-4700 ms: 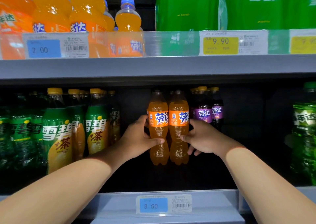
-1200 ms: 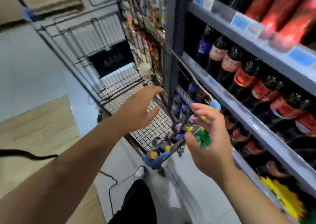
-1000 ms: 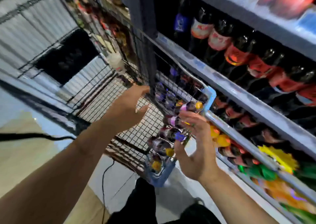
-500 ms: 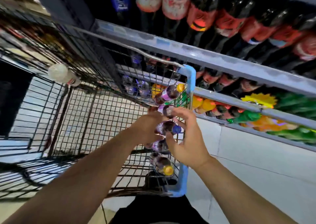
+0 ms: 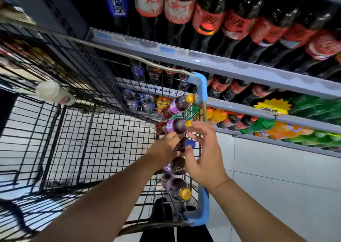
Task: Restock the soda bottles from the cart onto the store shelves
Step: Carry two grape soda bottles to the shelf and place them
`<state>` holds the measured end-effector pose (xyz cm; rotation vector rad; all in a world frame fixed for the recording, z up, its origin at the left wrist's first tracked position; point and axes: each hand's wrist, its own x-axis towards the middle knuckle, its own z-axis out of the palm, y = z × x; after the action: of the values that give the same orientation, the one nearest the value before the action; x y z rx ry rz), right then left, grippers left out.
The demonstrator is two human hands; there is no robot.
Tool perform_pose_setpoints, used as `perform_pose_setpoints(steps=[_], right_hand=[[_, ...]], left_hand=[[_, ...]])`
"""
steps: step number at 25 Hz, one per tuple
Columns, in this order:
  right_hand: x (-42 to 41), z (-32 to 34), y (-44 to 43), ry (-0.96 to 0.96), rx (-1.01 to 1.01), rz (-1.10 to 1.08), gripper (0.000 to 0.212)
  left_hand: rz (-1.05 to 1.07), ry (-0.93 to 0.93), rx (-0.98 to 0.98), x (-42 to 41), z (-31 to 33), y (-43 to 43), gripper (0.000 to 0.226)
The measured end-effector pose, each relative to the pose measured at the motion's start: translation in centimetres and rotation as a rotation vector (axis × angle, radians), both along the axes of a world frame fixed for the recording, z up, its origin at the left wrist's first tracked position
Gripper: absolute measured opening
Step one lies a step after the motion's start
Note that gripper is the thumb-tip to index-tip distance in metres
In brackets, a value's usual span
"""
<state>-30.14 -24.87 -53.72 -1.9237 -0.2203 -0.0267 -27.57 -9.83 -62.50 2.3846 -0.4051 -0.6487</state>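
Wire cart (image 5: 88, 134) beside shelves (image 5: 239, 69); purple soda bottles (image 5: 174, 184) lie in row along its blue-edged side. Left hand (image 5: 162, 151) curled round body of blue-capped bottle (image 5: 185, 143), mid-row. Right hand (image 5: 204, 158) spread, gripping nothing: thumb by blue cap, index tip touching cap of yellow-capped bottle (image 5: 173, 126)

Pale grey floor tiles (image 5: 276, 182) with thin dark seams fill the lower right, faintly glossy under dim, cool light. Above them grey metal shelf edges (image 5: 239, 70) slant across the view, the recesses behind them deep in shadow. A dark upright (image 5: 55, 10), seemingly perforated, stands at the upper left. A yellow starburst tag (image 5: 272, 106) hangs on a lower shelf rail.
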Motion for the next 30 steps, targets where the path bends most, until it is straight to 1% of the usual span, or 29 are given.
perform_pose_setpoints(steps=[2, 4, 7, 9, 11, 12, 14, 15, 17, 19, 21, 23, 25, 26, 28, 29, 30], right_hand=[[-0.1, 0.1, 0.0, 0.013, 0.018, -0.001, 0.059], [-0.2, 0.2, 0.1, 0.010, 0.040, -0.005, 0.061], [-0.2, 0.3, 0.1, -0.022, 0.055, 0.012, 0.063], [-0.1, 0.2, 0.0, -0.034, 0.025, 0.045, 0.060], [0.0, 0.2, -0.1, -0.047, -0.049, 0.076, 0.050], [0.0, 0.3, -0.2, -0.038, -0.100, 0.098, 0.049], [0.0, 0.5, -0.2, 0.029, -0.222, 0.145, 0.059], [0.0, 0.7, -0.1, 0.057, -0.302, 0.157, 0.066], [0.1, 1.0, -0.1, 0.063, -0.443, 0.176, 0.078], [0.1, 1.2, 0.0, 0.027, -0.505, 0.213, 0.079], [0.2, 1.4, 0.0, 0.002, -0.564, 0.247, 0.078], [0.2, 1.5, 0.1, -0.036, -0.611, 0.245, 0.071], [0.1, 1.4, 0.1, -0.062, -0.585, 0.214, 0.057], [0.1, 1.3, 0.0, -0.051, -0.553, 0.194, 0.052], [0.2, 1.2, 0.1, -0.029, -0.502, 0.156, 0.049], [0.2, 1.1, 0.1, -0.029, -0.491, 0.142, 0.049], [0.0, 1.0, 0.2, -0.027, -0.483, 0.127, 0.051]], left_hand=[[0.044, 0.044, 0.002, -0.1, 0.0, 0.3, 0.059], [0.145, 0.080, -0.018, -0.4, 0.6, 1.7, 0.062], [0.246, 0.005, -0.072, -1.3, 2.4, 4.7, 0.065], [0.289, -0.073, -0.101, -1.7, 4.2, 6.4, 0.062], [0.345, -0.113, -0.170, -1.7, 6.6, 7.5, 0.047], [0.382, -0.119, -0.215, -1.6, 7.8, 7.9, 0.036], [0.475, -0.081, -0.307, -1.4, 10.4, 8.7, 0.017], [0.506, -0.040, -0.374, -1.4, 11.5, 9.0, 0.015], [0.509, 0.038, -0.529, -1.4, 13.4, 9.0, 0.028], [0.507, 0.106, -0.647, -1.2, 14.8, 8.6, 0.038], [0.497, 0.131, -0.709, -1.1, 15.5, 8.1, 0.043], [0.492, 0.126, -0.698, -1.1, 15.9, 7.4, 0.041], [0.505, 0.112, -0.665, -0.8, 15.7, 7.0, 0.036], [0.505, 0.126, -0.689, -0.4, 15.4, 7.0, 0.037], [0.534, 0.249, -0.823, 0.8, 14.0, 7.2, 0.046], [0.615, 0.328, -0.869, 1.7, 12.9, 7.3, 0.053], [0.710, 0.376, -0.858, 2.7, 11.5, 7.3, 0.056]])
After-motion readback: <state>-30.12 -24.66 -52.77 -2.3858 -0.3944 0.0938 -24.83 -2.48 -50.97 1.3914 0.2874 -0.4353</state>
